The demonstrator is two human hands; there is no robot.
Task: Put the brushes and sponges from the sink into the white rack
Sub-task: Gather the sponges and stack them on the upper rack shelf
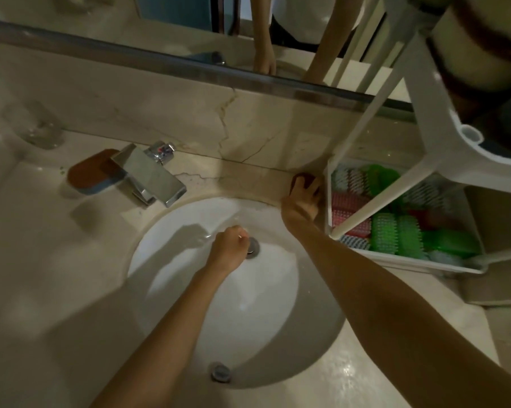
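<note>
Down in the white sink [189, 304], nearest the person, the left hand [230, 245] sat curled just beside the drain [252, 249]. Whether it pinched anything I could not tell. No brush or sponge showed in the basin around it.

Farther out, the right hand [302, 201] gripped a dark red sponge [299, 180] over the table [57, 290], beyond the sink's rim. The sponge sat under the fingers at the hand's far side, and the white rack [410, 262] stood just to the right of the hand.

To my eye the risk lay there. The lower tray was already crowded with green brushes [383, 237] and pink brushes [348, 201]. A slanted rack leg [364, 172] also crossed the opening, so the sponge could catch on the wall or the leg, or perch on the heap and tumble back out.

Well to the left of both hands, a brown sponge [89, 172] rested by the tap [148, 175].
</note>
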